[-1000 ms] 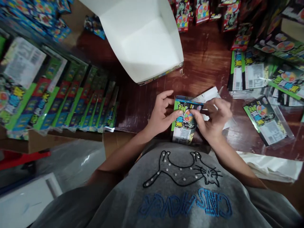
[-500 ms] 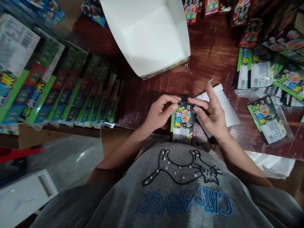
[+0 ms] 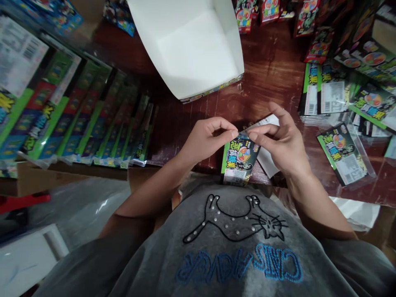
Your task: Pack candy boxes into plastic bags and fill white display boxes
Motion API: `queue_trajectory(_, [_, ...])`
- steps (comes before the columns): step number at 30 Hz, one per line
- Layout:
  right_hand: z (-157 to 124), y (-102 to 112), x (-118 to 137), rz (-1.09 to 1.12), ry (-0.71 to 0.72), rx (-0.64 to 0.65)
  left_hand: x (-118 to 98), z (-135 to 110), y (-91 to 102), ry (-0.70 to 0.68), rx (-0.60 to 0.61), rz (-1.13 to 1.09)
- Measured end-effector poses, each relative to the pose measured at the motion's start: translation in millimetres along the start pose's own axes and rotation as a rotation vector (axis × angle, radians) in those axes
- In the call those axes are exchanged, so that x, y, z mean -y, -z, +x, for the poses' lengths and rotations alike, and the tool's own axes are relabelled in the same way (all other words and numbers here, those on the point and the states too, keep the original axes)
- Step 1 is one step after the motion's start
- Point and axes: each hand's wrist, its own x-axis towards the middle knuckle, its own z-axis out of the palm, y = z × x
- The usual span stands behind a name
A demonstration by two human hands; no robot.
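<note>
A flat candy packet (image 3: 239,159), printed black and green with a white label on its lower part, stands at the table's front edge against the grey shirt. At its top edge, thumb and forefinger of my left hand (image 3: 210,136) pinch what looks like its clear plastic sleeve. My right hand (image 3: 280,144) pinches the same edge close beside, with its outer fingers raised. The fingertips of both hands almost meet. Partly hidden under my right hand lies a white sheet (image 3: 267,163) with a printed strip.
An open white box (image 3: 192,49) sits at the back. Sleeved packs (image 3: 83,111) stand in a row in a carton (image 3: 46,179) on the left. To the right lie another sleeved packet (image 3: 345,154) and a pile of them (image 3: 334,93). Red candy bags (image 3: 320,43) are behind.
Both hands have drawn closer together at the packet's top edge, fingertips nearly touching. My right hand covers more of the white sheet. The view has shifted slightly.
</note>
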Motion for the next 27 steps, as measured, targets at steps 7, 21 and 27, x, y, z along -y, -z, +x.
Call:
queue_trajectory(7, [-11, 12, 5, -0.036, -0.025, 0.112, 12, -3, 6.5, -0.027, 0.124, -0.067])
queue_trajectory(21, [66, 27, 78, -0.712, -0.12, 0.824, 9, -2, -10.0, -0.072, 0.14, -0.025])
queue_trajectory(27, [59, 25, 62, -0.829, 0.1, 0.645, 8, -6, -8.6, -0.045, 0.156, -0.067])
